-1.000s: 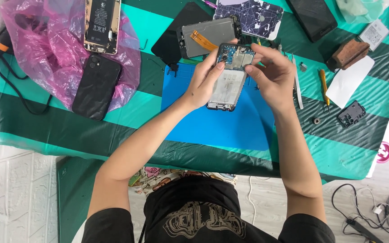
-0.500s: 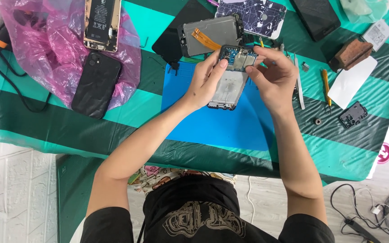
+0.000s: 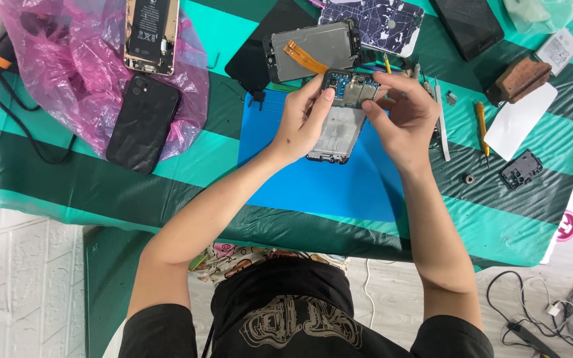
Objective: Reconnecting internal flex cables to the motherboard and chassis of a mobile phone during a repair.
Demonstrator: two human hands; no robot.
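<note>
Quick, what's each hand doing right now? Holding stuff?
Left hand: closed around the opened phone, gripping its left edge.
Right hand: fingers curled on the phone's right side, fingertips at its top circuit area.

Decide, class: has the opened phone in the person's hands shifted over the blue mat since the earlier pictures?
No. The opened phone sits over the same upper part of the blue mat, below the grey screen assembly.

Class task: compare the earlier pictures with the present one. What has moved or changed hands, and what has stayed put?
Almost nothing. Both hands, left hand and right hand, keep their grip on the opened phone above the blue mat, the right fingers shifting slightly at its top edge. The black phone and tweezers lie unmoved.
</note>
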